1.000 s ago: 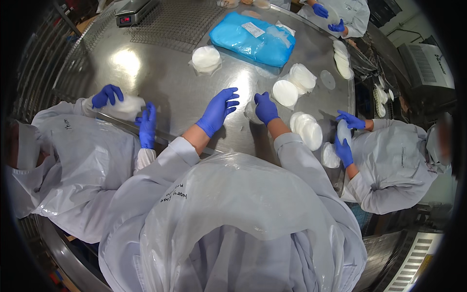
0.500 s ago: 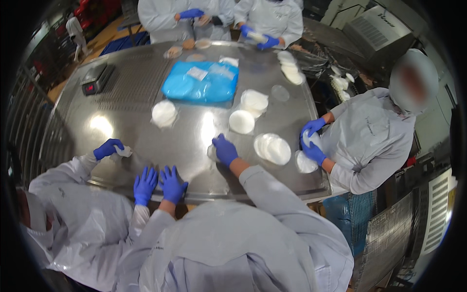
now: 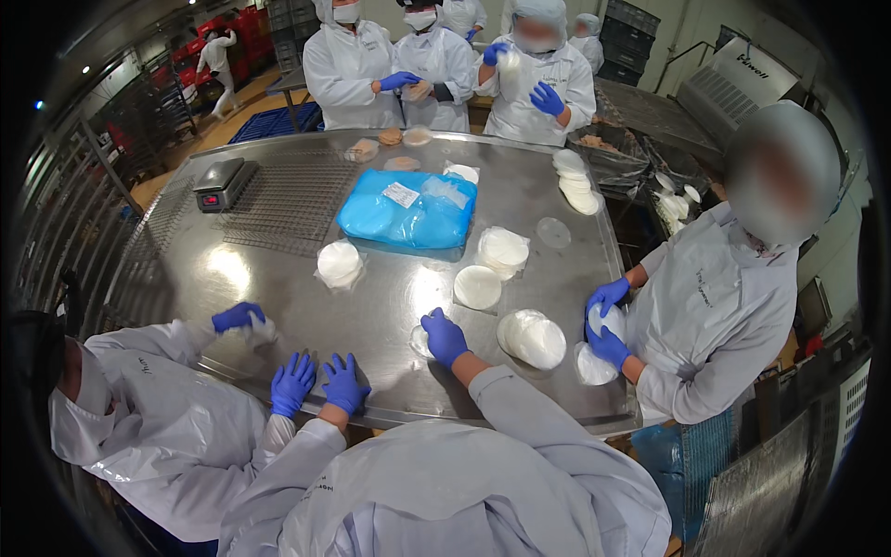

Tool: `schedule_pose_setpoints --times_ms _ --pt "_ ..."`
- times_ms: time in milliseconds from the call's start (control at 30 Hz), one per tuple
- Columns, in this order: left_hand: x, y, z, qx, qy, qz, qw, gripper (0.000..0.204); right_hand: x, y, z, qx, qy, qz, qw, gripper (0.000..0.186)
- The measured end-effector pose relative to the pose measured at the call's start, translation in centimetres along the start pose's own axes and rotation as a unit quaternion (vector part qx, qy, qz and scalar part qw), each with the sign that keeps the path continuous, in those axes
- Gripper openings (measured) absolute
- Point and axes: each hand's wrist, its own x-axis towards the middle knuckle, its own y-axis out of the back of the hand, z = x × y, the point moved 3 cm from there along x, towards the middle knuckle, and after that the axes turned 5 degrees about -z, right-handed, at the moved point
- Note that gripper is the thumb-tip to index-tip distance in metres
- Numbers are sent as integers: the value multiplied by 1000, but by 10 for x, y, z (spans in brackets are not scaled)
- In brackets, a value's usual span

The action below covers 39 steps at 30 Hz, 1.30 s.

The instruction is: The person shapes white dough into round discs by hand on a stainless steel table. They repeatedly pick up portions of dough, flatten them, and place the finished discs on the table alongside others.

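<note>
My left hand (image 3: 345, 388), in a blue glove, lies spread on the steel table (image 3: 436, 395) near its front edge, holding nothing. My right hand (image 3: 445, 336) is closed at a translucent round sheet (image 3: 419, 342) on the tabletop, gripping it with curled fingers, which partly hide it. White disc stacks lie around it: one (image 3: 530, 340) to the right, one (image 3: 478, 286) beyond, another (image 3: 339, 264) farther left. A blue plastic bag (image 3: 371, 212) with a label rests behind them.
A co-worker's gloved hand (image 3: 292, 382) lies beside my left hand. At right a co-worker (image 3: 705, 316) handles white discs. More workers (image 3: 534, 84) stand across the table. A scale (image 3: 221, 181) and wire rack (image 3: 278, 200) occupy the back left; metal racks line the left.
My left hand has moved down and leftward onto the table, fingers spread. My right hand remains on the sheet. The view has tilted up, bringing the workers opposite into sight.
</note>
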Motion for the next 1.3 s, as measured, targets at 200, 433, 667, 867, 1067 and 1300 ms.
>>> schedule_pose_setpoints --times_ms 200,433,667,867,1067,1300 --pt "11 -14 -5 -31 -8 11 999 102 -1 3 8 14 7 -31 999 26" --pt "17 -31 -15 -6 16 28 999 112 -5 3 12 4 8 -38 999 30" --pt "21 -22 -16 -8 -9 18 1000 113 -11 6 13 20 16 0 1000 27" --pt "26 -19 -18 7 8 0 1000 114 -10 3 14 0 10 -16 1000 35" --pt "19 -5 -10 5 28 -16 999 112 -4 -3 13 -11 -24 -47 999 31" --pt "17 -7 -1 -64 54 14 996 102 4 2 12 -39 -1 -24 999 22"
